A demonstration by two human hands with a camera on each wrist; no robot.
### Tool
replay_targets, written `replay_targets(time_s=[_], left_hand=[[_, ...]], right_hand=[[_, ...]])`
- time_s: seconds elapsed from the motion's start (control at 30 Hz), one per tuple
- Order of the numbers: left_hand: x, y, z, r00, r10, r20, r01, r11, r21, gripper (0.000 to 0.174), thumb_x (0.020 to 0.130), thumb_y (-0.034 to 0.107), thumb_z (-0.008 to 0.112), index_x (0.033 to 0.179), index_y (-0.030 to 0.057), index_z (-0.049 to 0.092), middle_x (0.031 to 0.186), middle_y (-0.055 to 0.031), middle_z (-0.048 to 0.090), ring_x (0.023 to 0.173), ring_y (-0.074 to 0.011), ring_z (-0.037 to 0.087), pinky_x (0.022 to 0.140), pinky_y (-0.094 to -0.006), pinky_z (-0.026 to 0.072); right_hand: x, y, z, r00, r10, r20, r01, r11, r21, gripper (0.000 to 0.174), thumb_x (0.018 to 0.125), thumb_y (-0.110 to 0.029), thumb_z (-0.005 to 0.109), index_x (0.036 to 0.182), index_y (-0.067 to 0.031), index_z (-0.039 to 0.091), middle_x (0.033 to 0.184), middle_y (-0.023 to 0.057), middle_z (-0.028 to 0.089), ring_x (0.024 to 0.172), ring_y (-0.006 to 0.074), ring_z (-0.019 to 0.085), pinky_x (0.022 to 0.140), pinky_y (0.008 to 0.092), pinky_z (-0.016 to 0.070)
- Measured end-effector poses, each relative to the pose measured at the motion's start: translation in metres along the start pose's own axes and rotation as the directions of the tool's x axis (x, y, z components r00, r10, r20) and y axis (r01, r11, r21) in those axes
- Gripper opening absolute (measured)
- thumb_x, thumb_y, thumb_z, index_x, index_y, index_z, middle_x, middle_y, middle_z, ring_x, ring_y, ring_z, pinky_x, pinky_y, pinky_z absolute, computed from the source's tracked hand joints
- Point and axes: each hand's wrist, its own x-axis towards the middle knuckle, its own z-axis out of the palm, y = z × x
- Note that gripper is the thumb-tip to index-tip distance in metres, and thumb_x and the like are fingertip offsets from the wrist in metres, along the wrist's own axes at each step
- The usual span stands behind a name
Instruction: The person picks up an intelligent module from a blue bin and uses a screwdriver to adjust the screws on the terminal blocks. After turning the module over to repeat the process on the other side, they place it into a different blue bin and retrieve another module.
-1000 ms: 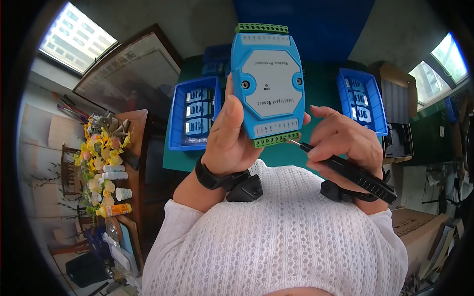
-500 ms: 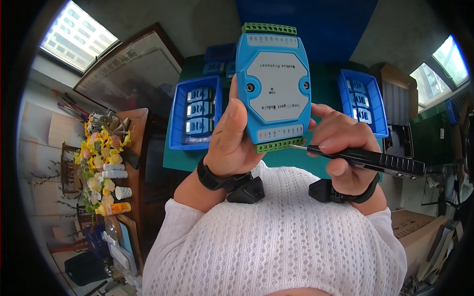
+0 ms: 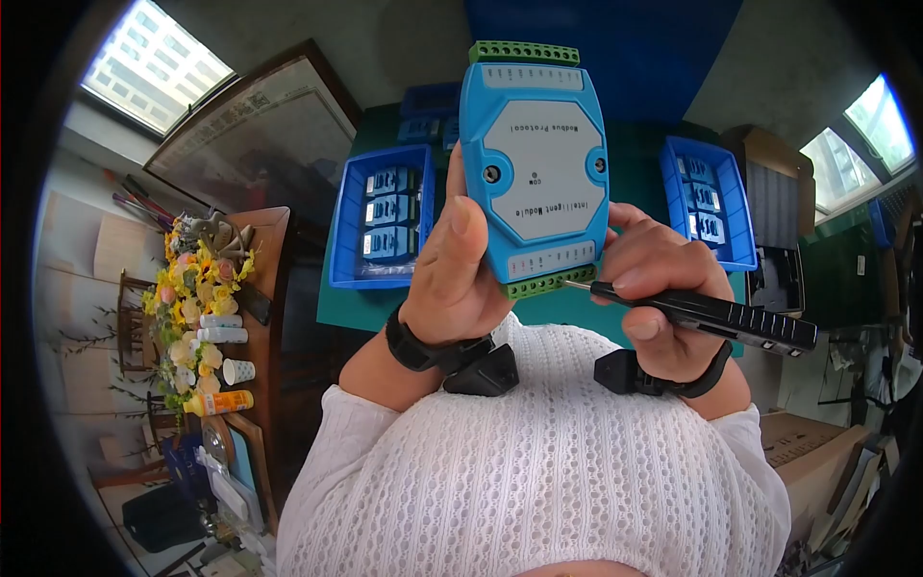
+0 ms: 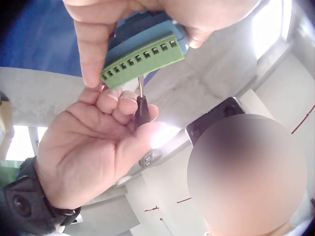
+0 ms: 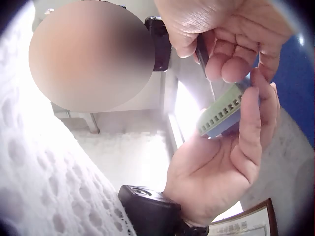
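Observation:
My left hand (image 3: 447,274) grips a blue plastic module (image 3: 532,168) by its side, its pale label facing the head camera. Green screw terminal strips run along both ends; the lower terminal strip (image 3: 524,287) faces me. In my right hand (image 3: 673,274) is a black-handled screwdriver (image 3: 740,319), pinched between thumb and fingers. Its thin metal shaft (image 4: 141,86) meets the lower strip right of the middle in the head view. Right-hand fingertips (image 4: 127,104) lie close under the strip. The right wrist view shows the left palm (image 5: 211,162) behind the module.
A blue bin (image 3: 344,260) with several similar modules stands on the green table (image 3: 361,308) at left, another blue bin (image 3: 738,245) at right. More blue modules sit behind. Farther left, a wooden stand (image 3: 274,250) bears flowers, a paper cup (image 3: 238,371) and bottles.
The module has shifted slightly right. The screwdriver handle has swung up from a steep slant to nearly level, the right hand turning with it; its tip stays at the lower strip.

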Motion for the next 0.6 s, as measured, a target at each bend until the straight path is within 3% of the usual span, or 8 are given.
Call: replay_targets(time_s=[0.13,0.27,0.37,0.6], left_hand=[[0.0008,0.0027,0.0004,0.998,0.009,0.069,-0.004,0.998,-0.069,0.067,0.086,0.051,0.043,0.133,0.0121,0.014,0.127,-0.0182,0.039,0.111,-0.0295,0.051,0.085,-0.0415,0.0502],[-0.0001,0.0044,0.0036,0.999,0.012,0.044,-0.011,0.999,-0.034,0.071,0.085,0.052,0.045,0.134,0.0123,0.012,0.127,-0.0185,0.039,0.112,-0.0298,0.050,0.085,-0.0416,0.0499],[-0.0015,0.0044,0.0040,1.000,0.009,0.028,-0.009,1.000,-0.021,0.072,0.085,0.052,0.045,0.134,0.0124,0.011,0.127,-0.0185,0.039,0.112,-0.0299,0.050,0.085,-0.0415,0.0497],[-0.0014,0.0034,0.0025,0.999,0.007,0.034,-0.006,1.000,-0.021,0.071,0.085,0.052,0.044,0.134,0.0122,0.012,0.126,-0.0185,0.039,0.111,-0.0301,0.051,0.084,-0.0413,0.0502]], right_hand=[[-0.0016,-0.0012,0.0022,0.999,0.001,-0.050,0.001,0.999,0.041,0.024,0.076,-0.025,0.070,0.085,-0.0061,0.056,0.073,0.0057,0.061,0.068,0.0191,0.060,0.090,0.0512,0.0402],[0.0016,-0.0032,-0.0001,0.999,-0.044,0.019,0.044,0.999,-0.006,0.022,0.074,-0.019,0.073,0.081,-0.0053,0.057,0.071,0.0069,0.060,0.066,0.0197,0.060,0.089,0.0531,0.0407],[-0.0006,-0.0002,0.0055,0.996,-0.068,-0.052,0.070,0.997,0.029,0.021,0.072,-0.016,0.074,0.079,-0.0046,0.058,0.071,0.0078,0.060,0.066,0.0200,0.060,0.089,0.0535,0.0410],[0.0008,-0.0019,0.0049,0.997,-0.076,-0.028,0.076,0.997,0.004,0.018,0.073,-0.010,0.071,0.081,-0.0043,0.057,0.071,0.0084,0.060,0.066,0.0192,0.059,0.090,0.0532,0.0408]])
